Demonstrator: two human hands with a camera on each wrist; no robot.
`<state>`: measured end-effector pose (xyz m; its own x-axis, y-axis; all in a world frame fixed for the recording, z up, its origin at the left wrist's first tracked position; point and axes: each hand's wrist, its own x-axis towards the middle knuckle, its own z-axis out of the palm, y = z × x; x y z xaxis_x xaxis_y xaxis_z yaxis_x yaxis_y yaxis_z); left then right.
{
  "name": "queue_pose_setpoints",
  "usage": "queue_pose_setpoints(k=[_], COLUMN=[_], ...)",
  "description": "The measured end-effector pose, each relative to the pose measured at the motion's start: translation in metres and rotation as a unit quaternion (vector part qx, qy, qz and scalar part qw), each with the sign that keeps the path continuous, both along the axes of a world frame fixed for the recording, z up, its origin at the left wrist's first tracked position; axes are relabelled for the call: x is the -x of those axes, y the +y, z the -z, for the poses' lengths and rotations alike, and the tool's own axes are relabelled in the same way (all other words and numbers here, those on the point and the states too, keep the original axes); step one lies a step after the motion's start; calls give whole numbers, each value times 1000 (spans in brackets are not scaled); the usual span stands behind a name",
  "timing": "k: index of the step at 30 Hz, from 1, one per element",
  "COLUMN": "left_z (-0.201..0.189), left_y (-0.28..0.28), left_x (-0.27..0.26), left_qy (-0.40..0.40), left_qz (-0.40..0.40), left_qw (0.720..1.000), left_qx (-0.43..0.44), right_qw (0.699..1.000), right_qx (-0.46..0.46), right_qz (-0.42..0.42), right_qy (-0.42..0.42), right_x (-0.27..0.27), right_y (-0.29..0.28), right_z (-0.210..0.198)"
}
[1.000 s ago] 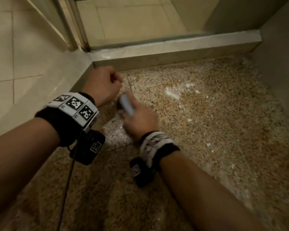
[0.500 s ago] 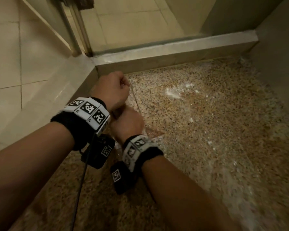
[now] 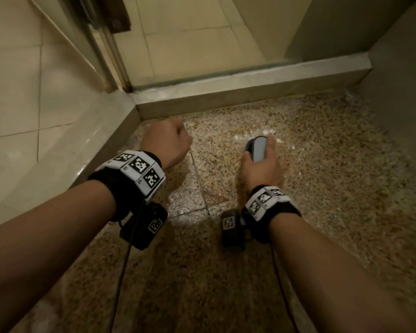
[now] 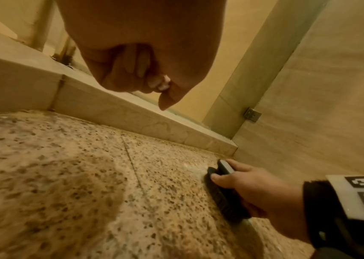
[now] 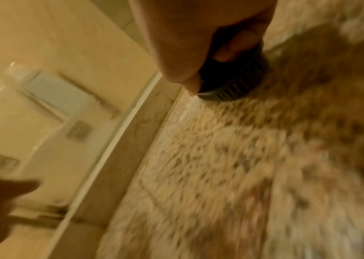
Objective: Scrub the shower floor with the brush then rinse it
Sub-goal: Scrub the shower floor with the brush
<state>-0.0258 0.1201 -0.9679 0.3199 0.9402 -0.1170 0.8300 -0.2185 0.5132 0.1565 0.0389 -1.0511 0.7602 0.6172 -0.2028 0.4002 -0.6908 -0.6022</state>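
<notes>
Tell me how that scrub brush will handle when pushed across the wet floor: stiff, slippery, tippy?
The brush looks rigid: a hard grey top that the right hand wraps around. Its dark bristles lie flat on the speckled floor, so it probably won't tip. With wet patches and white suds around, it may glide easily and the grip could get slick.
</notes>
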Motion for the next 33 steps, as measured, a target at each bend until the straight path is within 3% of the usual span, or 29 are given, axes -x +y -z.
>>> queue_pose_setpoints(k=[3, 7, 13, 18, 24, 33], left_z=[-15, -39, -73, -55, -26, -14], left_y=[-5, 2, 11, 34, 50, 107], left_x=[-30, -67, -108, -115, -160, -193], left_qy=[78, 181, 221, 160, 104, 41], left_qz=[70, 172, 185, 156, 256, 334], left_qw=[994, 968, 951, 971, 960, 939], left_qx=[9, -22, -111, -84, -41, -66], right_qw=[998, 992, 974, 970, 990, 979], right_qx=[-55, -27, -8, -26, 29, 6], right_qz=[-24, -100, -180, -222, -122, -151], right_qy=[21, 68, 137, 93, 58, 139], right_x=[21, 37, 59, 50, 22, 22], right_y=[1, 9, 17, 15, 28, 83], right_z=[-4, -13, -19, -13, -7, -36])
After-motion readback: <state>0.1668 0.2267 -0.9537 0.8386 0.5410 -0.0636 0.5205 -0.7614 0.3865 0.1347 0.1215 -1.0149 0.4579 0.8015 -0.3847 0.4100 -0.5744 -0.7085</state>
